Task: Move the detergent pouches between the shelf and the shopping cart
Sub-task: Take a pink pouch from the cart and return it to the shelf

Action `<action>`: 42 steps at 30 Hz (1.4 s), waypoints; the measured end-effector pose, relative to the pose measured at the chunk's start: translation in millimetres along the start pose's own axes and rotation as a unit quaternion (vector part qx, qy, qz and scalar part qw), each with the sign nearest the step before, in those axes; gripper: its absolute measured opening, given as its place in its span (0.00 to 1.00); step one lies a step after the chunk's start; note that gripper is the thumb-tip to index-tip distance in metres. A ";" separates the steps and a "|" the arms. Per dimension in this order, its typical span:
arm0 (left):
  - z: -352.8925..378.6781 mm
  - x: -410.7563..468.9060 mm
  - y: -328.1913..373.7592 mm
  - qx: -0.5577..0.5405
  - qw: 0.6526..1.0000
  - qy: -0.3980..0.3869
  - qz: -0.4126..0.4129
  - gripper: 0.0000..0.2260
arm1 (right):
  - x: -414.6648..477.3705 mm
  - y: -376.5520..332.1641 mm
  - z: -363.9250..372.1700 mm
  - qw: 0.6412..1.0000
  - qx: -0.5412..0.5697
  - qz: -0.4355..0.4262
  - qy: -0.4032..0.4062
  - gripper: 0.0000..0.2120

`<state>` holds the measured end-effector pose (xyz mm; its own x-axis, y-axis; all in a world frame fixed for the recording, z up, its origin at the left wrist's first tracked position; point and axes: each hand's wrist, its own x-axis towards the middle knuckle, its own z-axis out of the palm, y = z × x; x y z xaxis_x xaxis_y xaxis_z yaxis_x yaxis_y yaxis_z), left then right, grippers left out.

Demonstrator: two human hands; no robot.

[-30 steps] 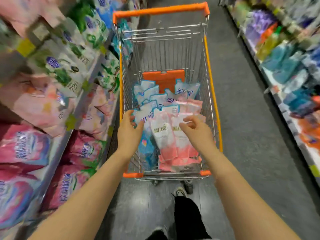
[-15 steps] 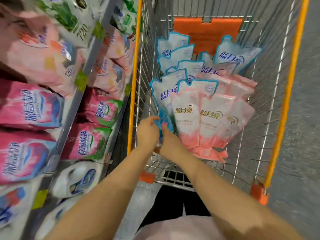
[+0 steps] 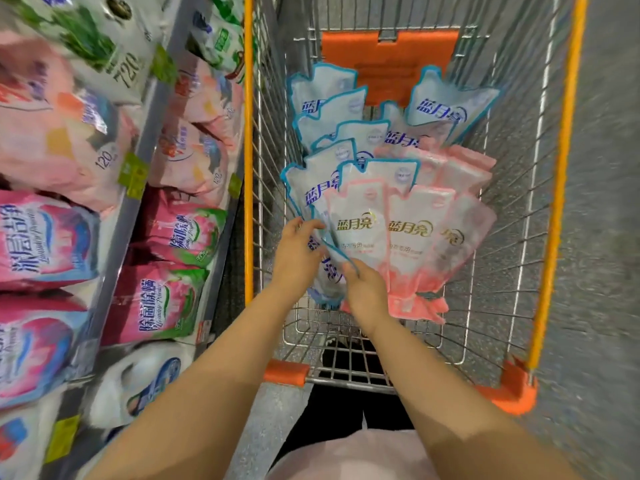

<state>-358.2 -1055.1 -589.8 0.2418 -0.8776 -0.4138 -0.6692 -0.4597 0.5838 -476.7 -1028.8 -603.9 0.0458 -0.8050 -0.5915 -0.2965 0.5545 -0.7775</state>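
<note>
The wire shopping cart [image 3: 554, 209] with orange rims holds several detergent pouches standing in rows: blue-edged ones [image 3: 349, 133] at the back and left, pink ones [image 3: 412, 244] at the front. Both my hands are inside the cart at its near left corner. My left hand [image 3: 298, 258] and my right hand [image 3: 363, 292] grip the same blue-edged pouch [image 3: 327, 261] from either side, low between the cart wall and the front pink pouch. Most of that pouch is hidden behind my hands.
The shelf [image 3: 138, 188] on the left runs along the cart, stacked with pink, green and white laundry powder bags [image 3: 169, 299] and yellow price tags. An orange child-seat flap [image 3: 388, 60] stands at the cart's far end. Grey floor lies to the right.
I have leaned in over the cart, so it fills the view. Both hands dropped from the pouch tops to the near left corner and closed round a blue-edged pouch, now slightly higher.
</note>
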 end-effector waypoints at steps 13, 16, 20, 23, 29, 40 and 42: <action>-87.8 -28.9 35.8 -0.316 0.948 0.019 0.013 0.30 | -80.2 -118.0 -49.4 0.975 -0.082 -0.201 0.045 0.12; -114.8 -53.3 59.8 -0.346 0.933 0.014 0.102 0.10 | -108.2 -149.0 -66.6 0.963 -0.088 -0.240 0.082 0.15; -152.0 -92.2 85.6 -0.393 0.905 0.050 0.157 0.08 | -156.1 -186.9 -81.2 0.939 -0.085 -0.318 0.103 0.17; -176.2 -132.8 97.8 -0.417 0.885 0.087 0.188 0.07 | -194.5 -210.4 -90.7 0.919 -0.047 -0.381 0.087 0.17; -216.1 -244.7 106.9 -0.482 0.820 0.200 0.235 0.07 | -277.4 -246.4 -93.9 0.855 -0.049 -0.515 0.019 0.16; -291.5 -495.9 65.3 -0.389 0.795 0.397 0.245 0.08 | -458.6 -265.4 -37.9 0.761 -0.008 -0.631 -0.154 0.13; -303.4 -542.1 47.5 -0.371 0.792 0.425 0.232 0.08 | -493.4 -261.7 -15.7 0.747 -0.007 -0.640 -0.178 0.12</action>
<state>-308.0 -642.3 -125.8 0.6884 -0.6044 0.4010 -0.3033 0.2622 0.9161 -436.6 -780.1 -105.1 0.5509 -0.5657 0.6136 0.1967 -0.6265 -0.7542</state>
